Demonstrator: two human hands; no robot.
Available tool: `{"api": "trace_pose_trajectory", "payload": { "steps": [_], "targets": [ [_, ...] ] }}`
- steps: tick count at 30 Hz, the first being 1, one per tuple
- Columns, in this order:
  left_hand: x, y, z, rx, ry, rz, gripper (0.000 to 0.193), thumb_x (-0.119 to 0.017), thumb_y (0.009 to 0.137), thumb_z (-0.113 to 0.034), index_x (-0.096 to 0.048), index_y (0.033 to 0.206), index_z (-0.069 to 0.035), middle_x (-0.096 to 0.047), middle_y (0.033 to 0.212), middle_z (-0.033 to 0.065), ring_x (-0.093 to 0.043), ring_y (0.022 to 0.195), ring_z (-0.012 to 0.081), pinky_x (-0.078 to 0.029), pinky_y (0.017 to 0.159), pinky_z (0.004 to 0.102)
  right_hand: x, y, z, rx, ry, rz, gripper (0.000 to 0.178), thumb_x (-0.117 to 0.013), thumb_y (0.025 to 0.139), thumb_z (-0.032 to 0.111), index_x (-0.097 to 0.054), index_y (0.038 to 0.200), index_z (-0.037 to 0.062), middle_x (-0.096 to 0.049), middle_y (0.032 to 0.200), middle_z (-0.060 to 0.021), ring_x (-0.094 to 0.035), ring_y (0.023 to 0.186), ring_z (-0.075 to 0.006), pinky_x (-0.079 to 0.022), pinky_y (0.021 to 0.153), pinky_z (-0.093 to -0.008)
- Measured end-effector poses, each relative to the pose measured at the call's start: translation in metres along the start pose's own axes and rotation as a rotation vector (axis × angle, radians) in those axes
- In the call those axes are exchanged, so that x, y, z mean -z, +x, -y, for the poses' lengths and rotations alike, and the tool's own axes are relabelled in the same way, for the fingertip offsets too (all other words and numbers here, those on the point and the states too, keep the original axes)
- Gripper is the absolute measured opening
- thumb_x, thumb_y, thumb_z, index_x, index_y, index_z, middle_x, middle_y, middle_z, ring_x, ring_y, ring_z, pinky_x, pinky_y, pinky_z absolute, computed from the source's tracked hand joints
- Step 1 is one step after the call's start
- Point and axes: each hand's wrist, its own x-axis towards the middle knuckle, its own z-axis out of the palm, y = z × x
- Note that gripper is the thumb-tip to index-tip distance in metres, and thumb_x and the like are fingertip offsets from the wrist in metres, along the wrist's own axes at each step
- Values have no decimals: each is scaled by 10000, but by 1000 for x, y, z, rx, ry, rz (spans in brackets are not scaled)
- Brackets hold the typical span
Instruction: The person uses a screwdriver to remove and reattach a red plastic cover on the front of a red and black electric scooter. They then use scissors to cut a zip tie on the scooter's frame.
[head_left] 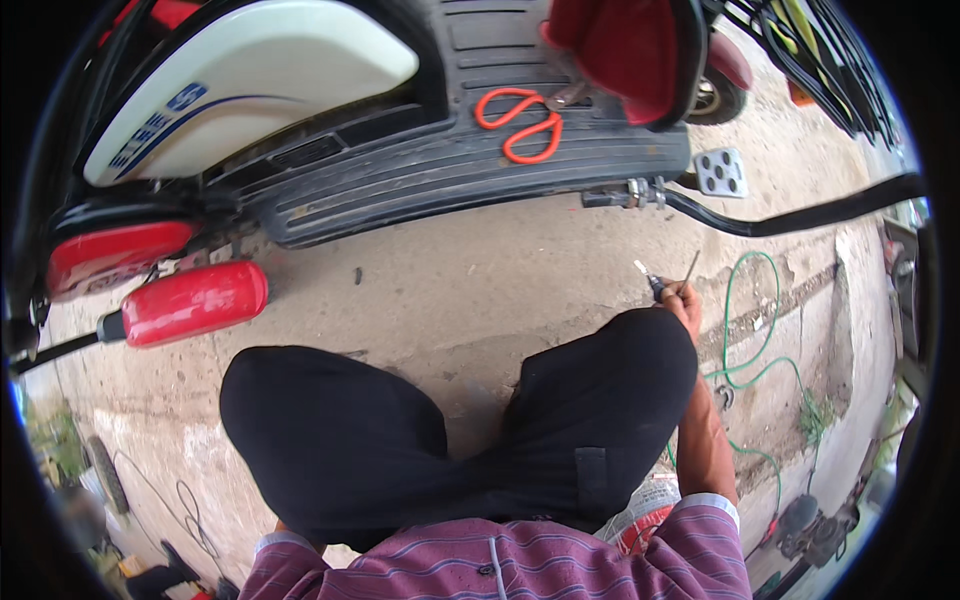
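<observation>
My right hand reaches past my right knee, fingers closed on a small dark-handled tool and a thin metal rod that point up towards the scooter. It hovers over the concrete ground, just below the scooter's black side bar and its bolt end. My left hand is hidden behind my left knee, both knees being in black trousers. Orange-handled scissors lie on the scooter's ribbed black footboard.
A white body panel and a red cylinder-shaped part sit at the left. A studded metal foot plate is near the bar. A green hose loops over the ground at the right. Dark machinery stands lower right.
</observation>
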Motion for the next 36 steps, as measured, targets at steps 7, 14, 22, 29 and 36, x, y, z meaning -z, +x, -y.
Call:
{"api": "trace_pose_trajectory", "payload": {
  "steps": [7,14,22,29,36],
  "targets": [
    [21,30,-25,-33,81,-99,358,-665,928,-87,-596,1273,-21,-671,965,63,-639,862,124,-529,749,275,4,-146,-86,-418,-205,175,162,-694,904,113,-552,874,44,-587,682,2,-566,589,-82,-471,553,-260],
    [21,41,-52,-49,160,-124,348,-669,931,-107,-602,1262,-26,-673,950,64,-640,849,128,-531,747,282,-32,-205,-160,-445,-170,221,241,-685,862,202,-538,887,13,-583,808,-61,-516,752,-141,-463,686,-342],
    [13,35,-47,-36,146,-138,337,-673,935,-131,-610,1250,-31,-675,933,67,-641,834,133,-534,744,290,-48,-204,-171,-358,52,304,399,-740,910,270,-618,1159,-16,-698,989,-59,-598,933,-95,-509,812,-291],
    [15,26,-48,-59,145,-148,329,-676,938,-152,-616,1239,-36,-677,919,69,-643,821,137,-537,742,296,-60,-190,-149,-428,16,327,323,-723,921,228,-611,1113,-5,-666,894,-44,-580,810,-87,-484,716,-273],
    [-3,24,-58,-96,165,-126,322,-679,941,-173,-622,1229,-41,-679,904,70,-644,807,141,-539,740,303,-35,-137,-87,-453,151,9,227,-701,922,185,-607,1036,12,-623,779,-33,-556,667,-85,-452,608,-260]
  ]
}}
